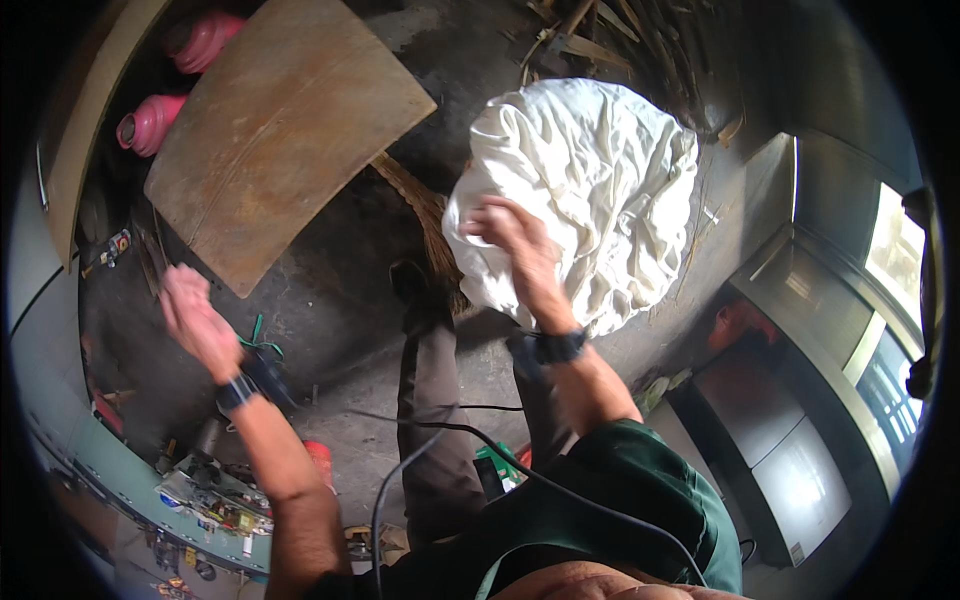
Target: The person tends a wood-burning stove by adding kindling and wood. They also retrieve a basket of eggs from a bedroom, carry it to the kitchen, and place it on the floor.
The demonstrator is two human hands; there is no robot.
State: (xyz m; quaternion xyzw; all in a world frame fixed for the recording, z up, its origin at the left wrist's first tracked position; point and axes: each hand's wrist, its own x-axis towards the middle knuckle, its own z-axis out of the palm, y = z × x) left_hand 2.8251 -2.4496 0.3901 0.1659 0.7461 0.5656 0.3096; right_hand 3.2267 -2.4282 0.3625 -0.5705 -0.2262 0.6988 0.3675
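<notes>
A large round bundle covered in shiny white cloth sits on the floor in front of me, its top gathered in wrinkles. My right hand, blurred, is over the left side of the cloth with its fingers curled; whether it grips or touches the fabric I cannot tell. Out to the left, my left hand is raised near the lower corner of a brown wooden board, with nothing visible in it. A straw broom lies partly under the board, between it and the bundle.
Two pink containers stand behind the board. Sticks are piled beyond the bundle. Black cables cross before my body. At lower left is a cluttered greenish surface; a grey two-door cabinet or refrigerator stands at right.
</notes>
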